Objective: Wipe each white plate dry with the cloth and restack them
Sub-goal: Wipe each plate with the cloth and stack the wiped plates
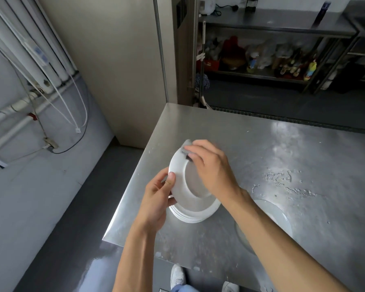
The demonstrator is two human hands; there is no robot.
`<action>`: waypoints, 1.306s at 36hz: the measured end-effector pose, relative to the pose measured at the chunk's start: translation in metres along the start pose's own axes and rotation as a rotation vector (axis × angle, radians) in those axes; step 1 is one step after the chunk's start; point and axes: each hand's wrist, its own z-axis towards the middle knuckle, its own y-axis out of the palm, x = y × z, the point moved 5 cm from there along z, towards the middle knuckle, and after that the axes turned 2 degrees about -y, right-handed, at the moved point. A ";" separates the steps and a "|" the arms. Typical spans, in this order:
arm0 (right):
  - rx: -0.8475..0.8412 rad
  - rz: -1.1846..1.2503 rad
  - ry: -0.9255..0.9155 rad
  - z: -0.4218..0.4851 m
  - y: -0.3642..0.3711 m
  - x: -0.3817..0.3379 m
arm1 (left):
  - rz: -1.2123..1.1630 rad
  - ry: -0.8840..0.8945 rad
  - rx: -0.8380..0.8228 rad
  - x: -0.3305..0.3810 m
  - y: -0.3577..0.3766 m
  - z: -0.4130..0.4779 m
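1. A steel table (261, 144) fills the lower right of the frame in a plain kitchen, grey floor below it at lower left; water spots lie on the steel at centre right.
2. Nearest, at lower centre, the left hand (156, 199) pinches the left rim of a white plate (182, 186), thumb on the upper face, fingers behind; the plate is tilted up, held over the stack.
3. Under it a stack of white plates (195, 216) sits near the table's left edge; another plate (276, 213), lying alone, shows past the right forearm at centre right; wiped or not, I cannot tell.
4. Just beyond, the right hand (211, 165) is closed on a grey cloth (187, 151), pressing it to the plate's far rim.
5. Step in hand, by my judgement: wiping this plate dry; next it wants turning in the left hand's pinch so the cloth covers the rest, then setting down on a dry pile.
6. Farthest, at upper right, metal shelves (272, 28) carry bottles, blurred.
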 end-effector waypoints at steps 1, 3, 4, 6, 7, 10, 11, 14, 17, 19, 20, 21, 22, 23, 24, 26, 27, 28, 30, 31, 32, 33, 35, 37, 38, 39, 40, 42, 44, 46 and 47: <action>0.000 -0.003 -0.080 0.000 0.004 -0.010 | -0.005 0.007 0.011 0.002 0.003 0.000; -0.022 -0.006 -0.211 -0.005 0.015 -0.027 | -0.050 0.009 0.049 0.003 0.005 0.002; -0.043 -0.008 -0.238 -0.008 0.021 -0.031 | -0.084 0.003 0.075 0.003 0.004 0.003; -0.070 -0.003 -0.228 -0.015 0.031 -0.032 | -0.154 -0.008 0.114 0.002 -0.001 0.003; -0.077 0.004 -0.219 -0.017 0.034 -0.032 | -0.186 -0.009 0.120 0.002 -0.003 0.003; -0.101 0.024 -0.241 -0.019 0.039 -0.034 | -0.257 0.003 0.126 0.002 -0.009 0.003; -0.109 0.028 -0.256 -0.020 0.040 -0.035 | -0.267 0.005 0.129 0.002 -0.011 0.003; -0.154 -0.002 -0.308 -0.024 0.045 -0.035 | -0.279 -0.009 0.154 -0.001 -0.017 0.005; -0.203 -0.027 -0.370 -0.029 0.049 -0.033 | -0.288 -0.017 0.177 -0.002 -0.022 0.005; -0.222 -0.045 -0.408 -0.034 0.049 -0.030 | -0.296 -0.018 0.181 -0.003 -0.024 0.006; -0.224 -0.055 -0.427 -0.037 0.048 -0.029 | -0.295 -0.023 0.189 -0.004 -0.026 0.006; -0.217 -0.063 -0.445 -0.041 0.046 -0.027 | -0.295 -0.030 0.201 -0.005 -0.028 0.006; -0.210 -0.069 -0.462 -0.045 0.043 -0.026 | -0.294 -0.038 0.211 -0.005 -0.030 0.007; -0.200 -0.081 -0.473 -0.049 0.040 -0.025 | -0.293 -0.045 0.216 -0.005 -0.031 0.007; -0.188 -0.095 -0.476 -0.053 0.037 -0.023 | -0.289 -0.052 0.218 -0.005 -0.032 0.007; -0.168 -0.119 -0.464 -0.060 0.031 -0.017 | -0.291 -0.065 0.222 -0.005 -0.033 0.007; -0.162 -0.124 -0.447 -0.063 0.029 -0.013 | -0.297 -0.071 0.226 -0.005 -0.033 0.007; -0.158 -0.122 -0.425 -0.065 0.027 -0.009 | -0.300 -0.077 0.234 -0.005 -0.032 0.007; -0.134 -0.105 -0.366 -0.069 0.024 0.001 | -0.303 -0.089 0.252 -0.005 -0.032 0.007; -0.120 -0.098 -0.328 -0.071 0.022 0.007 | -0.303 -0.094 0.259 -0.005 -0.033 0.007; -0.107 -0.089 -0.282 -0.072 0.020 0.013 | -0.300 -0.099 0.261 -0.005 -0.033 0.008; -0.095 -0.077 -0.237 -0.073 0.017 0.018 | -0.295 -0.101 0.260 -0.005 -0.034 0.008; -0.067 -0.048 -0.155 -0.074 0.011 0.026 | -0.281 -0.097 0.248 -0.004 -0.033 0.008; -0.036 -0.035 -0.104 -0.074 0.006 0.029 | -0.263 -0.084 0.227 -0.003 -0.031 0.008; -0.023 -0.036 -0.087 -0.072 0.004 0.029 | -0.252 -0.075 0.213 -0.002 -0.029 0.008; -0.013 -0.035 -0.070 -0.070 0.002 0.029 | -0.242 -0.067 0.198 -0.002 -0.027 0.008; -0.004 -0.036 -0.049 -0.066 0.001 0.029 | -0.232 -0.063 0.181 -0.002 -0.025 0.008; 0.017 -0.054 0.007 -0.058 -0.002 0.031 | -0.210 -0.066 0.146 -0.002 -0.021 0.007; 0.028 -0.073 0.085 -0.047 -0.004 0.035 | -0.179 -0.079 0.118 -0.004 -0.017 0.006; 0.029 -0.074 0.143 -0.036 -0.007 0.036 | -0.150 -0.092 0.097 -0.005 -0.013 0.005; 0.035 -0.070 0.157 -0.030 -0.009 0.036 | -0.138 -0.094 0.083 -0.006 -0.010 0.005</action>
